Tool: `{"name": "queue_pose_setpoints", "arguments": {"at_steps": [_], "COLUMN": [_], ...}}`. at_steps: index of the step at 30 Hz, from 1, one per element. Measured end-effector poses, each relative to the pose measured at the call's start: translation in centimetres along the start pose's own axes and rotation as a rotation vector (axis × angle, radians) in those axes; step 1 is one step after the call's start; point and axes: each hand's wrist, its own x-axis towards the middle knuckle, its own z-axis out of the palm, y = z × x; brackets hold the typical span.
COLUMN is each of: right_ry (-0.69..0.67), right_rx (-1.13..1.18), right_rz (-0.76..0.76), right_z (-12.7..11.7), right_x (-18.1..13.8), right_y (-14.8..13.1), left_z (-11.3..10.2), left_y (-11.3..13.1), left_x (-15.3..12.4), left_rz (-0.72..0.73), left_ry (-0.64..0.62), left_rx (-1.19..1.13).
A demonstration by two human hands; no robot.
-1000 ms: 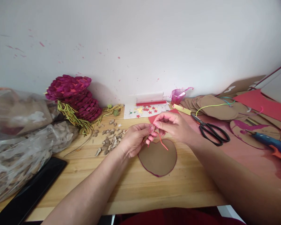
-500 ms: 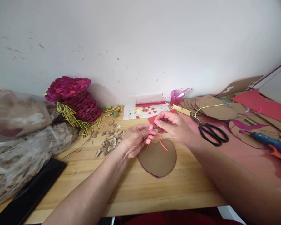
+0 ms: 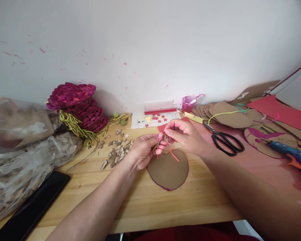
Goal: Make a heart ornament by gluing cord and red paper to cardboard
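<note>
- cord: super bright orange-red
- cardboard heart: plain brown, purple edging
- stacked pieces: deep magenta all over, yellow-green strings
- scissors: black handles
- glue gun: blue body, orange trigger
- paper sheet: white, sprinkled with red, gold and green stars
- wall: pretty much white, random pink splatters lol
- tabletop: honey-coloured wood grain

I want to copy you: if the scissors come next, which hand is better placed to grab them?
Probably the right hand: the black-handled scissors lie just beyond its wrist. The left hand is farther away. Both hands pinch strands, so the right must let go first.
</note>
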Motion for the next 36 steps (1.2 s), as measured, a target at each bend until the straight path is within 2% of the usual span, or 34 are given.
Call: {"name": "queue_pose_setpoints", "arguments": {"at_steps": [36], "right_ry": [0.027], "right_rx": [-0.141], "right_rz": [-0.07], "right_z": [0.0], "right_x": [0.09], "right_y": [0.46], "left_z": [-0.15], "left_y": [0.06], "left_x": [0.11], "left_rz": [0.023], "left_ry": [0.033], "left_rx": [0.121]}}
